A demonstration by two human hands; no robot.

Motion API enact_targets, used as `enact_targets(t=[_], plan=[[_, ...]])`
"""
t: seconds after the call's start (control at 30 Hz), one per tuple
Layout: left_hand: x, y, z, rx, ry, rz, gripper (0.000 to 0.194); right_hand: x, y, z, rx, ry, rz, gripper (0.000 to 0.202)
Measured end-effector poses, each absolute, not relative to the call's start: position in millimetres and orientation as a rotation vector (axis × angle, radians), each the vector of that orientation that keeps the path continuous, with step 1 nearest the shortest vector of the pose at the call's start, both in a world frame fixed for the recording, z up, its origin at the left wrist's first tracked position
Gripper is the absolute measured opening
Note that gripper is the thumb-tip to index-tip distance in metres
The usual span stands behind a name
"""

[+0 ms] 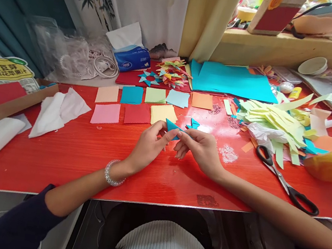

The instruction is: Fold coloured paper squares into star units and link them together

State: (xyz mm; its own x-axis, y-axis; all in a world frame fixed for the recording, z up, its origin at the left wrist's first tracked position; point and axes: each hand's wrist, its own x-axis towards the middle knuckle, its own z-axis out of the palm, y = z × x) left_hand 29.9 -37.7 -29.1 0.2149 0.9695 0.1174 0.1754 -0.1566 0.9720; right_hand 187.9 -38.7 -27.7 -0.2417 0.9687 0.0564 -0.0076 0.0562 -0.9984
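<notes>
Nearest us, a clear bead bracelet point(115, 173) rings our left wrist, and black-handled scissors point(282, 180) lie off to the right on the red table point(59, 170). Our left hand point(150, 144) and right hand point(201, 151) meet above the tabletop, both gripping one folded blue paper point(170, 128). The paper sits between our left thumb and fingers, its point sticking up past the thumb, while our right thumb and fingers pinch its other end. Just beyond, we see small blue pieces point(193, 124), then two rows of coloured squares point(137, 114), with pale green strips point(269, 118) heaped to the right. At far left, a yellow sign point(5, 70) carries two lines of black Chinese characters; each seems to begin with 金, but we cannot read the rest surely. Farther back, we find paper stars point(174, 75), blue sheets point(233, 82) and a blue tissue pack point(132, 58), whose white oval logo and small print are too small for us to read. Behind hangs a white curtain point(160, 8) printed with bamboo.
</notes>
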Motion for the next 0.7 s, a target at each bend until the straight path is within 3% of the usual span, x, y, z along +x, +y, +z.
enact_targets(t=[0.7], plan=[[33, -41, -39, 1.334, 1.182, 1.106, 0.035, 179, -48, -39, -1.061, -1.551, 1.362, 0.034]])
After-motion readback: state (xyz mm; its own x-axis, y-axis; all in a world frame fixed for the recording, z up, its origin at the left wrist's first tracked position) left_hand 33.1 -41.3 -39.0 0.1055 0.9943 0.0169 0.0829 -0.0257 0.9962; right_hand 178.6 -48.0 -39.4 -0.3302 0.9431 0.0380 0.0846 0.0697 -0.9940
